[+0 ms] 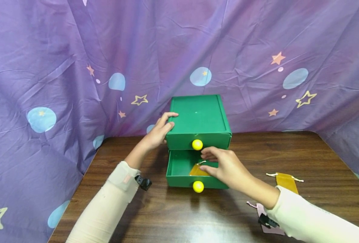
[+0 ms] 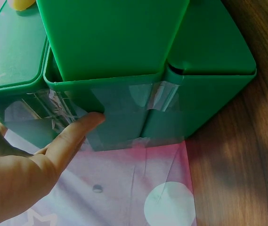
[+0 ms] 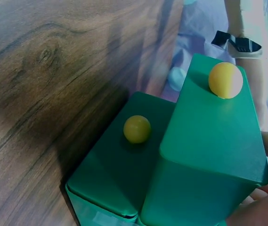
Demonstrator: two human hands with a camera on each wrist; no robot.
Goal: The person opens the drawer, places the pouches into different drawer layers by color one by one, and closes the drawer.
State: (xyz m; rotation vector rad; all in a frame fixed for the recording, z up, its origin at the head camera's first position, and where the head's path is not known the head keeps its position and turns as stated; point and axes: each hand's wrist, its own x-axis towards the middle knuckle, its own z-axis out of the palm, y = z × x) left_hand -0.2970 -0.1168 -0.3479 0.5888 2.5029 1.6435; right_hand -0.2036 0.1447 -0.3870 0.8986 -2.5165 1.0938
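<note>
A green drawer cabinet [image 1: 197,114] with yellow knobs stands on the table. Its middle drawer [image 2: 110,37] is pulled out, while the drawers above and below it are closed. Inside the pulled-out drawer lies a mustard drawstring pouch [image 1: 196,170] with white cord. My right hand [image 1: 229,167] reaches over that drawer's right side, thumb close to the pouch and apart from the fingers; the hand partly hides the pouch. On the cabinet's left, my left hand [image 1: 157,134] rests against the top edge and side, and one finger touches the taped side in the left wrist view.
Another mustard pouch [image 1: 286,182] lies on the brown wooden table [image 1: 319,158] to the right. Nearer me is a pink drawstring pouch [image 1: 261,210], partly covered by the right sleeve. A purple patterned cloth [image 1: 243,40] hangs behind the table.
</note>
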